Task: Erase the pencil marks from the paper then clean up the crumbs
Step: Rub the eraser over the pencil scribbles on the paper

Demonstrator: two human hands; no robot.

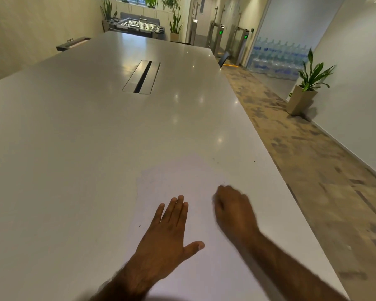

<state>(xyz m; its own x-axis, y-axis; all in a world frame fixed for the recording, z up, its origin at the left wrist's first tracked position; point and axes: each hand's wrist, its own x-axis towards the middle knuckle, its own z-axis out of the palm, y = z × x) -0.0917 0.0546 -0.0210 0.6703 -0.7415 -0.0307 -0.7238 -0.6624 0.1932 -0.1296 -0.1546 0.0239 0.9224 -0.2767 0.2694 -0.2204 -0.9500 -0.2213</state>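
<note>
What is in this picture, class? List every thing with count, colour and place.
table: one, pale grey, fills the view
cable hatch: one, grey, mid-table
paper: one sheet, white, under the left hand
crumbs: several, dark, on paper and table
potted plant: one, green, by right wall
water bottles: many, blue, stacked far right
foosball table: one, dark, far end
left hand: one, flat on paper
right hand: one, blurred, curled, paper's right edge

Right hand (232,211) motion-blurred, fingers curled under; any held object cannot be told. Paper (202,222) cut off at bottom edge. Dark specks (196,176) on it — too small to identify.
</note>
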